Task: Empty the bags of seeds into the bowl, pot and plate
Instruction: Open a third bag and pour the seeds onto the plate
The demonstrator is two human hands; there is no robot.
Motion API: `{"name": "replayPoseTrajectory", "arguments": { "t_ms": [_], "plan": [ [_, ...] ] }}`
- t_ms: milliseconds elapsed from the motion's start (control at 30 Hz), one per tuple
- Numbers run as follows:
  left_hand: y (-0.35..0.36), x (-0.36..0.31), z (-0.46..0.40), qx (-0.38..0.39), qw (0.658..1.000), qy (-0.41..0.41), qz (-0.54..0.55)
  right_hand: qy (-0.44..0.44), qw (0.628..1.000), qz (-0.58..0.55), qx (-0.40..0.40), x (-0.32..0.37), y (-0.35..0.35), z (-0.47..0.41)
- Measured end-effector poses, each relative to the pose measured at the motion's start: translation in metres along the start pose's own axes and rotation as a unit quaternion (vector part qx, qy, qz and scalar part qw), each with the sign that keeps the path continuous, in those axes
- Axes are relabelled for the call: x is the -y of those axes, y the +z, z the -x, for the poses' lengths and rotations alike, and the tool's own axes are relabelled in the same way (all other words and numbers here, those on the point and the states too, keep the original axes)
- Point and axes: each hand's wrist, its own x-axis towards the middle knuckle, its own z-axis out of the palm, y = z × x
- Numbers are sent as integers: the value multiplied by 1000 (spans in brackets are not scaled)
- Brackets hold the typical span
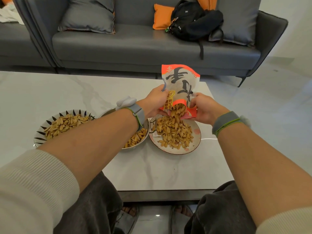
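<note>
An orange and white seed bag (181,85) hangs upside down over the plate (196,141), its open mouth pointing down. Seeds (176,111) spill from the mouth onto a heap on the plate. My left hand (156,102) grips the bag's left side and my right hand (204,108) grips its right side near the mouth. The metal pot (146,127) stands left of the plate, partly hidden by my left forearm, with seeds inside. The black-patterned bowl (38,132) at the left holds a pile of seeds.
The dishes stand on a white marble table (152,171) whose front edge is near my knees. A grey sofa (135,48) with cushions and a black backpack (194,21) stands behind it. Bare floor lies to the right.
</note>
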Motion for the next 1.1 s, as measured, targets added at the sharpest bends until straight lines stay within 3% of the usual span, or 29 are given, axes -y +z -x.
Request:
{"name": "replayPoseTrajectory", "arguments": {
  "t_ms": [467,733,1100],
  "plan": [
    [1,-4,6,50,989,-39,132,14,998,11,-59,7,4,20],
    [6,-3,3,49,987,-37,151,-2,999,-28,-22,5,8,26],
    [9,1,3,26,986,-47,161,19,998,-23,-47,4,12,24]
  ]
}}
